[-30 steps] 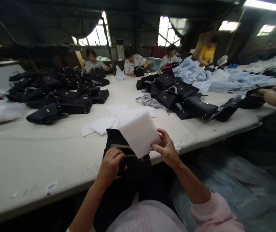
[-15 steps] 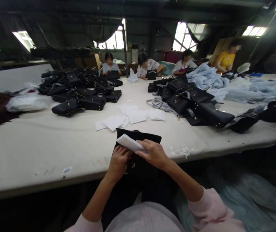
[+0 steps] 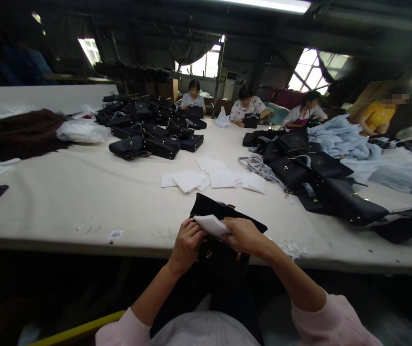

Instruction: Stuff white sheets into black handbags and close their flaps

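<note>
Head view, left hand [image 3: 187, 241], as I watch remotely, closed on the mouth of an open black leather-like bag [image 3: 224, 262] at the near edge of a pale flat table [image 3: 65, 202], right hand [image 3: 244, 234] gripping a folded white foam-like sheet [image 3: 209, 224] at that mouth.

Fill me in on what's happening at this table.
A person's right hand holds a white sheet at the mouth of an open black bag, while the left hand grips the bag's edge. The bag is at the near edge of the table. Beyond it lie loose white sheets, with piles of black bags on both sides.
</note>
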Demonstrator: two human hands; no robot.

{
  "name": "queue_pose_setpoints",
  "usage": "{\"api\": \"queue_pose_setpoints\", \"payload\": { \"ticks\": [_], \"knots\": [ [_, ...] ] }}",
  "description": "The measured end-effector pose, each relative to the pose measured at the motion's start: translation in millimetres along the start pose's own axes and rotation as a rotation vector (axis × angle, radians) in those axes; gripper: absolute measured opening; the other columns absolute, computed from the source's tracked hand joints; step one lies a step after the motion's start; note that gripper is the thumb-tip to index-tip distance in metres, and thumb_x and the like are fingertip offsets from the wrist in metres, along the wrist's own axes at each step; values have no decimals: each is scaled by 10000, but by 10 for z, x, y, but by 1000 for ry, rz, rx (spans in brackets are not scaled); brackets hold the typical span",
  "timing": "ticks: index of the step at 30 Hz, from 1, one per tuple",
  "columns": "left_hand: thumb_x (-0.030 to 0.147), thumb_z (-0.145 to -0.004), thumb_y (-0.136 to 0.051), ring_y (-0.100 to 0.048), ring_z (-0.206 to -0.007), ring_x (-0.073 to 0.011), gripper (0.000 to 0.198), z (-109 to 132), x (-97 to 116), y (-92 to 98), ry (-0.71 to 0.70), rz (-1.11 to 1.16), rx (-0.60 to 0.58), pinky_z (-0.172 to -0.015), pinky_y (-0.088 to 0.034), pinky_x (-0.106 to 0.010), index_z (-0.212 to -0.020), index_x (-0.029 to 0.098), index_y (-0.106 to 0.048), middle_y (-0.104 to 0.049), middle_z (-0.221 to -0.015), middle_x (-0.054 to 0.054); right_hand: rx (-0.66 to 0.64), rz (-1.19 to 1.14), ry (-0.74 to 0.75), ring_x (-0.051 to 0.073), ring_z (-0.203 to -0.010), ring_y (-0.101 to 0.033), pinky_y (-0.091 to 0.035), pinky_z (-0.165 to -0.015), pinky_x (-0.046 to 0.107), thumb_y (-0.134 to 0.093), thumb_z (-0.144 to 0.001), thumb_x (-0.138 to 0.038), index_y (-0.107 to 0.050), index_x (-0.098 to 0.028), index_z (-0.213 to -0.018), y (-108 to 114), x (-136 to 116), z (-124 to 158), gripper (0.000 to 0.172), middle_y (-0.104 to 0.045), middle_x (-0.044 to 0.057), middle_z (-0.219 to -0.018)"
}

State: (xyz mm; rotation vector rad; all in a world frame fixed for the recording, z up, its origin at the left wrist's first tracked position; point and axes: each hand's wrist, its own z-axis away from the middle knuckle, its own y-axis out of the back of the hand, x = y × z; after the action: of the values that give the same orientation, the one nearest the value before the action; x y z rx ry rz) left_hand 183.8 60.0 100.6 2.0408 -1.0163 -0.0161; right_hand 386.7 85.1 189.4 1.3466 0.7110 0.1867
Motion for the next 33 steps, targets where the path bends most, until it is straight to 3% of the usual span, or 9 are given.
{"api": "queue_pose_setpoints", "payload": {
  "ticks": [5, 8, 12, 16, 19, 25, 29, 31, 33],
  "knots": [
    [140, -890, -545, -615, -964, -194, 158, 87, 19, -14, -45, -41, 78, -1002, -417, -462, -1012, 203, -624, -684, -940, -45, 145, -260, 120, 154, -848, -625, -417, -733, 227, -534, -877, -226, -684, -187, -966, -63, -199, -150, 178, -702, 34, -940],
    [108, -885, -551, -626, -909, -169, 176, 130, -41, -49, -96, -67, 113, -1020, -396, -447, -1025, 192, -617, -686, -919, -26, 55, -188, 122, 151, -869, -648, -424, -720, 213, -551, -818, -156, -704, -199, -961, -44, -182, -167, 214, -727, 25, -957],
    [106, -894, -542, -632, -911, -163, 179, 120, -202, -130, -207, -53, 152, -1023, -383, -431, -1031, 193, -618, -690, -926, -18, -94, 136, 80, 206, -883, -673, -425, -671, 242, -588, -770, -201, -721, -230, -907, 120, -140, -190, 194, -741, 26, -903],
    [106, -893, -531, -651, -873, -166, 152, 107, -292, -196, -245, -12, 184, -1014, -397, -439, -959, 204, -627, -691, -903, -9, -344, 316, 25, 243, -888, -680, -451, -600, 252, -623, -781, -276, -710, -274, -1058, 249, -127, -352, 290, -739, 35, -974],
    [126, -876, -559, -656, -855, -182, 127, 78, -271, -222, -242, 1, 209, -990, -432, -442, -941, 211, -627, -688, -902, -16, -446, 373, 6, 270, -831, -689, -488, -568, 278, -671, -745, -307, -728, -203, -995, 184, -167, -524, 277, -740, 83, -964],
    [111, -851, -578, -604, -936, -222, 122, 70, -136, -173, -250, 34, 288, -837, -525, -397, -908, 208, -624, -647, -898, -55, -433, 309, 22, 229, -649, -667, -442, -473, 250, -654, -742, -327, -708, -98, -870, -64, -303, -579, 268, -728, 137, -821],
    [101, -839, -599, -538, -1081, -262, 140, 155, -39, -93, -112, -12, 210, -902, -504, -453, -916, 213, -635, -579, -1086, -97, -316, 119, 8, 172, -628, -635, -366, -471, 218, -480, -898, -406, -706, -110, -871, -160, -189, -370, 373, -716, 96, -773],
    [83, -835, -598, -501, -1146, -273, 178, 169, 23, -75, -111, -24, 162, -956, -483, -482, -946, 214, -641, -541, -1160, -105, -250, 107, 26, 165, -648, -631, -355, -497, 223, -422, -938, -396, -703, -114, -902, -230, -113, -292, 399, -715, 94, -782],
    [71, -834, -591, -483, -1168, -268, 193, 157, 85, -79, -154, -14, 117, -993, -466, -492, -956, 211, -644, -536, -1164, -99, -285, 153, 64, 158, -640, -622, -351, -509, 227, -432, -940, -322, -700, -102, -918, -301, -60, -265, 347, -717, 105, -797]
  ]
}}
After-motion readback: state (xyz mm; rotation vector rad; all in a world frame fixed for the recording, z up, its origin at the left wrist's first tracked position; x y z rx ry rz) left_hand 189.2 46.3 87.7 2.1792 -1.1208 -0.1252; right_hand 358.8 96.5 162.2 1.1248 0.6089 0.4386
